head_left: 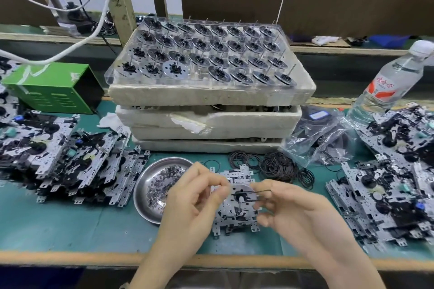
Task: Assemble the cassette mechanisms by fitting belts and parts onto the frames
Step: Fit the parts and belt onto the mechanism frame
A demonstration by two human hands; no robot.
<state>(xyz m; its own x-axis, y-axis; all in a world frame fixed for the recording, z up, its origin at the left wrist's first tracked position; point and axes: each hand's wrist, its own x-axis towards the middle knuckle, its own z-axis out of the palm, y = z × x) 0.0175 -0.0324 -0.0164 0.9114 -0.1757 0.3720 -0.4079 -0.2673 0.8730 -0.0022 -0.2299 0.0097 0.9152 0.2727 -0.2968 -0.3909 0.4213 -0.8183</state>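
Looking down through the head camera, I see the frame (234, 220) lying flat on the green worktop (70, 230), between my two hands and a little behind the wooden front edge (70, 257). A flywheel (243, 188) sits on the frame's upper half. My left hand (195, 197) has its fingers (219, 192) curled, with thumb and forefinger pinching the flywheel's left rim. My right hand (288, 209) nips a thin black belt (254, 191), which runs taut from the flywheel's dark hub out to the right.

Room is tight on three sides. A steel dish (145, 204) of tiny washers lies just left of the frame, and its near rim passes under my left wrist. Beyond the dish, a heap of finished frames (70, 159) crowds up close to its far side. Another heap (387, 190) sits near my right hand. Behind the frame is a loose pile of belts (277, 166), then a stack of foam trays (211, 98) topped by a clear tray of flywheels (199, 54). Plastic bags (324, 134) lean against the stack's right end, and a water bottle (385, 87) stands further right. A green box (54, 87) sits at the left rear.

Bare mat shows mainly at the front left, between the left heap and the wooden edge, with a narrower strip in front of the frame.
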